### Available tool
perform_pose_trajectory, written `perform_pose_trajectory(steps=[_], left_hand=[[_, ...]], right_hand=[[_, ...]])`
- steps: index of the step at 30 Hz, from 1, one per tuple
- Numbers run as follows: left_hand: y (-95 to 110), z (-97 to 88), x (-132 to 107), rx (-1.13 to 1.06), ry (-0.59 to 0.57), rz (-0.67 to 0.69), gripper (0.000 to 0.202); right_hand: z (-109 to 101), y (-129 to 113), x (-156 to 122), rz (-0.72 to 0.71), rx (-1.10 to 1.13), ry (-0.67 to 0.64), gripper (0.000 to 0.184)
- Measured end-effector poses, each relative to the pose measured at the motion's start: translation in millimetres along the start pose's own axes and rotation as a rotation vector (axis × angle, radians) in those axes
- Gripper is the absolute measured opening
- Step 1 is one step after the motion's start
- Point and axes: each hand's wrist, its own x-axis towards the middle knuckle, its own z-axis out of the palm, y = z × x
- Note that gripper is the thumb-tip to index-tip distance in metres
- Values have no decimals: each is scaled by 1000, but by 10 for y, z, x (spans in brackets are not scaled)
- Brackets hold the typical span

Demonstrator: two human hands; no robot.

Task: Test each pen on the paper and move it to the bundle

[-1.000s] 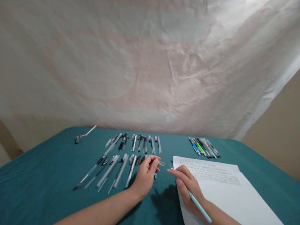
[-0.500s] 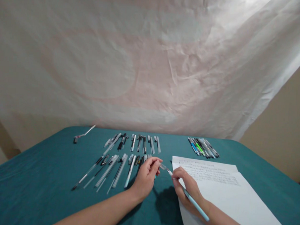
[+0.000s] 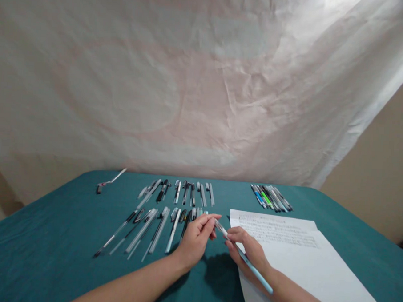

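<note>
My right hand (image 3: 250, 251) grips a pale blue pen (image 3: 259, 276), its tip pointing up and left toward my left hand. My left hand (image 3: 198, 234) pinches a clear pen cap (image 3: 218, 224) between thumb and fingers. The pen's front end sits inside the cap, though my fingertips hide part of it. Below my right hand lies white paper (image 3: 303, 271) with lines of handwriting near its top. Beside my left hand are pens taken apart, among them a white-and-pale-blue pen barrel (image 3: 174, 232) and a clear barrel (image 3: 159, 231).
A second row of pen parts (image 3: 186, 194) lies farther back on the green tablecloth (image 3: 44, 242). Several pens (image 3: 271, 198) form a close group at the back right. A thin white object with a dark end (image 3: 110, 181) is at the back left. Pale sheeting (image 3: 203, 102) hangs behind.
My right hand has moved left and brought the pen's tip into the cap. Before, the tip was only at the cap's mouth. My left hand has barely moved.
</note>
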Motion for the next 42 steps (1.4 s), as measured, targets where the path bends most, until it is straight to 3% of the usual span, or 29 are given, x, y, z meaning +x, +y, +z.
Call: perform_pose_trajectory(steps=[9, 17, 22, 26, 28, 32, 38, 42], left_hand=[[57, 34, -51, 12, -18, 15, 36], [70, 21, -55, -46, -33, -11, 39], [19, 47, -8, -155, 50, -67, 32], [-36, 17, 34, -192, 203, -50, 28], [-55, -24, 65, -196, 305, -61, 29], [-83, -84, 121, -194, 435, -66, 32], [-125, -70, 130, -150, 409, -49, 32], [-105, -65, 126, -172, 341, -69, 35]], right_hand=[[23, 27, 39, -92, -169, 60, 15], [22, 47, 28, -88, -152, 28, 17], [-3, 17, 105, -89, -54, -47, 18], [-146, -51, 175, 83, 45, -123, 14], [-248, -49, 215, 202, 61, -77, 8], [-427, 81, 301, 371, 40, -50, 18], [-581, 243, 347, 265, -181, -282, 20], [-665, 350, 353, 245, -319, -276, 23]])
